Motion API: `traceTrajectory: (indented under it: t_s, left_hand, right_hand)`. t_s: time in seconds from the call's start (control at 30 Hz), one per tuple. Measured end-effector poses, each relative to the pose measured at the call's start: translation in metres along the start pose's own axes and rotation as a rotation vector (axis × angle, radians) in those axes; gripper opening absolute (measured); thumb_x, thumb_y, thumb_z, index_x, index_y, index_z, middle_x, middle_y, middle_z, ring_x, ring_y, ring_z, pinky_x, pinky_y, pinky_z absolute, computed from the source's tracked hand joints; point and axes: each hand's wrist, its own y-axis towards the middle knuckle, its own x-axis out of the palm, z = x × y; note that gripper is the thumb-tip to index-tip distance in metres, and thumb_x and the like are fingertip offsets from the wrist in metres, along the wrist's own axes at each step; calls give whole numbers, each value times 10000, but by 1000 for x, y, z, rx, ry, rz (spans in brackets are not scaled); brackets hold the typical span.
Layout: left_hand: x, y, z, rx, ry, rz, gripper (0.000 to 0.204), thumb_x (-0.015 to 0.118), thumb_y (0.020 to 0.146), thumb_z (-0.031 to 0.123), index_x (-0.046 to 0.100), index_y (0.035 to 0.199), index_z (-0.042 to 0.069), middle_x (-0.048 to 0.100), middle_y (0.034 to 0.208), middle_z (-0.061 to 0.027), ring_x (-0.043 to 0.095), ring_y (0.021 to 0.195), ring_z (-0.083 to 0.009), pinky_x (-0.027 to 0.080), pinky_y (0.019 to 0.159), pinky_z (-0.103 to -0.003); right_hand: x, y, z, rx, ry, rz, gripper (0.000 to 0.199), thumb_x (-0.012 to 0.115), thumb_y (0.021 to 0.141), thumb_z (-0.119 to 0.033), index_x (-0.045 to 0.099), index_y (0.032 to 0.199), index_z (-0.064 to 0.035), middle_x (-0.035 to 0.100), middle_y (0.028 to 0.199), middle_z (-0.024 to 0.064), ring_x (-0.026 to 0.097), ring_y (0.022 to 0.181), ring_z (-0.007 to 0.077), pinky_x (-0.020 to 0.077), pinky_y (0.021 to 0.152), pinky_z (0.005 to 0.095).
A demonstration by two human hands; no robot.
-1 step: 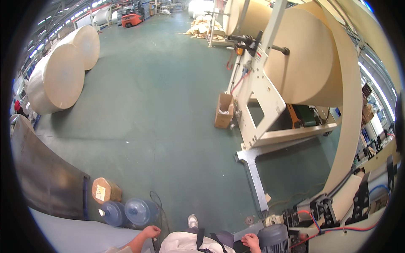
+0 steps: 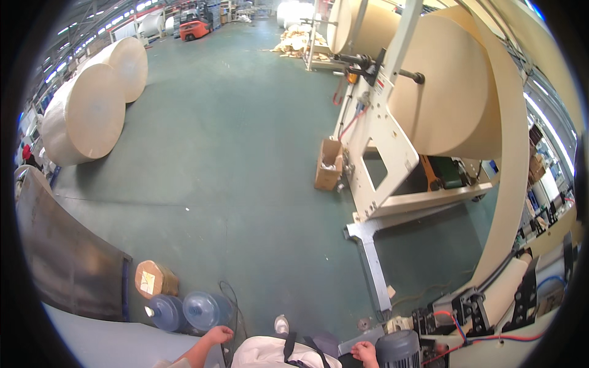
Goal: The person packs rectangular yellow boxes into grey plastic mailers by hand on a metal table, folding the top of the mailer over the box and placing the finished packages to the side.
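Down at the lower edge, the right hand [image 2: 364, 352] is seen curled and resting just beside a grey electric motor [image 2: 399, 349], though whether anything is gripped cannot be told. The left hand [image 2: 218, 335] is held loosely closed and empty, near two blue water jugs [image 2: 190, 311] on the green floor [image 2: 245, 184]. Farther off, a large brown paper roll [image 2: 448, 92] is carried on a white steel stand [image 2: 380, 153].
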Motion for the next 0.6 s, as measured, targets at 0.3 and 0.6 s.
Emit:
traceTrajectory:
  t_s: [0.3,0.6]
  left_hand:
    - [-127,43,98,130,-260,372,149,688,768,192,660,796,49,648,668,-18,609,595,-124,498,583,-286]
    - [-232,99,126,-10,-371,697,263,534,759,288,609,625,74,592,563,-38,572,526,-170,450,529,-341]
  right_hand:
    - [113,115,-128,12,-624,-193,228,571,830,-226,596,830,0,603,713,76,491,515,156,389,437,357]
    - [420,285,-448,-508,-1125,-470,226,579,827,-216,590,848,8,605,723,71,506,570,142,411,472,344]
